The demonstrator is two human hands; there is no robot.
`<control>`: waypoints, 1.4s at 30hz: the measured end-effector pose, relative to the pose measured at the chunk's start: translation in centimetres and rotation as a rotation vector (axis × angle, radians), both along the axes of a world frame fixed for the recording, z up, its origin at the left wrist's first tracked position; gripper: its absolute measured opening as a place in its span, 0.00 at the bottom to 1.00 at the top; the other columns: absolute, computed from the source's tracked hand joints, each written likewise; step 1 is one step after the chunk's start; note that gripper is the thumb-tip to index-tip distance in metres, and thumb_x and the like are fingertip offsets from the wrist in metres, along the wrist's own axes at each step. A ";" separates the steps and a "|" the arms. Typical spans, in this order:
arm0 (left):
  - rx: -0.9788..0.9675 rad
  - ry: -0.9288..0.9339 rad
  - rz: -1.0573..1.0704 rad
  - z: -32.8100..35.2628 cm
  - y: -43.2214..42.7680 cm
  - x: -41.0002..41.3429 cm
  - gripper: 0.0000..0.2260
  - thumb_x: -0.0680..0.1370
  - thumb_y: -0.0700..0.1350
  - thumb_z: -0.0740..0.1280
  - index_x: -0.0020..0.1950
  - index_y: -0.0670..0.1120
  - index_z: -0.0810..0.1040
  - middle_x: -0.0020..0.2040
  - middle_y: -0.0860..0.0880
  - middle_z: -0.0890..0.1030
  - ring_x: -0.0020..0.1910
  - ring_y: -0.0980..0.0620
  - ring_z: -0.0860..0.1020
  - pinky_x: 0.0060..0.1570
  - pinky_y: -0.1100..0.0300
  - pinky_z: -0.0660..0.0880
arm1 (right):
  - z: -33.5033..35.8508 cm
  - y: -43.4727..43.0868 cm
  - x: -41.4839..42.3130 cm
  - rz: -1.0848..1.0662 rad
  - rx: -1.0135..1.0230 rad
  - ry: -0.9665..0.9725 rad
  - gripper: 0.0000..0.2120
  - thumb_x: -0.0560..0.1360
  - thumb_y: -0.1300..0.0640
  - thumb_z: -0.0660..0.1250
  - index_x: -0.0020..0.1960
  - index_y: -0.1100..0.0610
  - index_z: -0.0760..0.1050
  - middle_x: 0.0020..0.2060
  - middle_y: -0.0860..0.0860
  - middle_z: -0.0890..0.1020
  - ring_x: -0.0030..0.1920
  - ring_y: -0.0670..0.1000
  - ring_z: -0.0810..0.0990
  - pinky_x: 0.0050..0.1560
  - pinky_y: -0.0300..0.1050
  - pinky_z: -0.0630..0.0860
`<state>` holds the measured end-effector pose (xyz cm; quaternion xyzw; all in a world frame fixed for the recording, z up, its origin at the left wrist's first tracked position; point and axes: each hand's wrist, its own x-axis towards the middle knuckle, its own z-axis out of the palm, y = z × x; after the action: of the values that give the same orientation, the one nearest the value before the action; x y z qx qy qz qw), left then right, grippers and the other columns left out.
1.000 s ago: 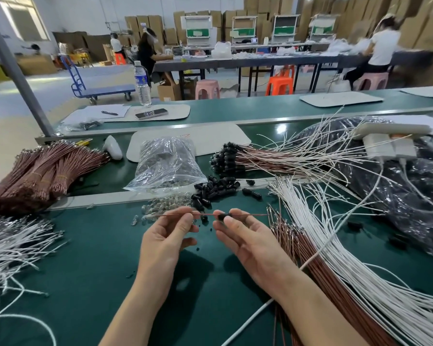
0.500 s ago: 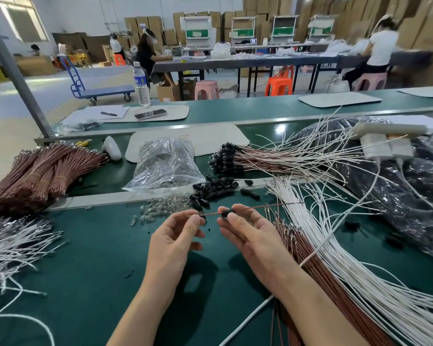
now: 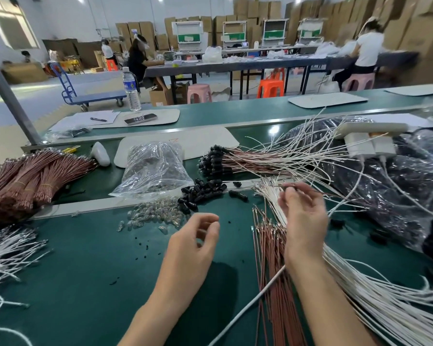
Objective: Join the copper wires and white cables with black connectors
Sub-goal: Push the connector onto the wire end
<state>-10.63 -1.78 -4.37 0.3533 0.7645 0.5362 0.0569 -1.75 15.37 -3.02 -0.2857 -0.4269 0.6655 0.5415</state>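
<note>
Right hand is raised over the near ends of the white cables, its fingertips pinching one thin copper wire that trails off to the right. Left hand hovers over the matte green surface, fingers loosely curled and holding nothing visible.

This looks like the pairing step, with a wire in hand and a cable not yet picked. The next move probably calls for singling out one springy white strand and fetching a connector with the free hand.

The white cables fan out, slim and smooth. The loose copper wires lie just beside them, straight, reddish and metal-tipped. A crinkled clear bag slumps beyond the left hand. The black connectors are small glossy cylinders in a loose heap, with tiny glassy pieces scattered near them.
</note>
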 end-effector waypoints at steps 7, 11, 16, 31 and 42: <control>-0.541 0.353 -0.226 3.6 10.7 3.0 0.14 0.83 0.52 0.59 0.51 0.45 0.79 0.48 0.47 0.83 0.46 0.44 0.80 0.47 0.51 0.78 | -0.5 2.3 1.3 -0.402 -0.013 0.028 0.07 0.81 0.61 0.66 0.53 0.50 0.73 0.51 0.51 0.82 0.45 0.46 0.82 0.46 0.37 0.78; -0.777 0.457 -0.215 4.0 15.2 4.8 0.13 0.84 0.52 0.59 0.47 0.44 0.74 0.54 0.41 0.80 0.50 0.39 0.79 0.43 0.54 0.67 | -0.6 2.6 1.6 -0.442 -0.015 0.041 0.08 0.81 0.62 0.64 0.52 0.48 0.72 0.50 0.52 0.82 0.38 0.40 0.81 0.42 0.36 0.78; -0.871 0.239 -0.192 4.0 17.8 4.9 0.05 0.82 0.44 0.63 0.52 0.43 0.77 0.56 0.44 0.80 0.55 0.40 0.80 0.46 0.53 0.69 | -0.7 3.1 1.8 -0.444 -0.025 0.022 0.10 0.81 0.62 0.64 0.50 0.48 0.70 0.48 0.50 0.81 0.38 0.40 0.82 0.40 0.36 0.79; -0.334 -0.011 -0.258 5.9 16.8 3.3 0.11 0.84 0.48 0.57 0.50 0.43 0.74 0.46 0.44 0.81 0.42 0.42 0.81 0.43 0.45 0.80 | 0.4 1.9 1.9 -0.466 0.122 0.031 0.09 0.81 0.61 0.64 0.54 0.46 0.71 0.54 0.53 0.82 0.48 0.51 0.83 0.52 0.50 0.81; 0.872 -0.729 0.130 9.1 4.7 -4.1 0.08 0.86 0.43 0.57 0.54 0.40 0.72 0.43 0.42 0.86 0.40 0.47 0.85 0.42 0.60 0.82 | 1.7 -0.5 1.3 0.172 0.017 0.170 0.09 0.73 0.58 0.70 0.53 0.54 0.78 0.49 0.51 0.86 0.49 0.51 0.84 0.52 0.44 0.82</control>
<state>-14.71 2.87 4.77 0.0886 0.4237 0.8916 0.1326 -0.46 14.90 -1.33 -0.1860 -0.4080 0.7276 0.5192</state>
